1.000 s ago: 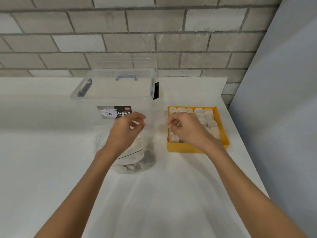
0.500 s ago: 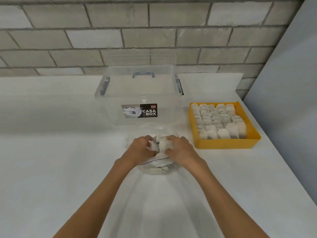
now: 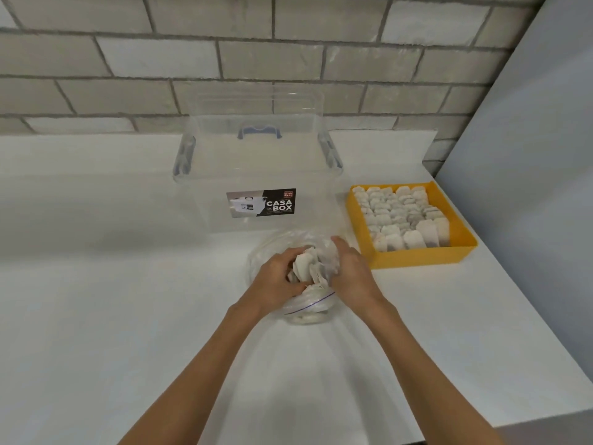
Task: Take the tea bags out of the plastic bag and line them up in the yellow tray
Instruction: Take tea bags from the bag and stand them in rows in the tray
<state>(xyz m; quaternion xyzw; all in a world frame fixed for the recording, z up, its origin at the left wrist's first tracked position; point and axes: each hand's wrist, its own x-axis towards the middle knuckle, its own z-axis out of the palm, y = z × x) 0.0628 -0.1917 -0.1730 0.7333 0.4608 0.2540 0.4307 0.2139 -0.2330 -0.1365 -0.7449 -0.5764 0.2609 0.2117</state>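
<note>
plastic bag: clear, zip-top; on the worktop near its middle, just in front of the clear box.
bunch of tea bags: at the bag's mouth, clutched between both hands.
left hand: fingers curled round the bunch from the left.
right hand: fingers curled round it from the right.
yellow tray: by the worktop's right edge, beside the box; rows of tea bags nearly fill it.

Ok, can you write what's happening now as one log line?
step: grabbing tea bags from bag | left hand: gripping them | right hand: gripping them | tray: mostly filled
</note>
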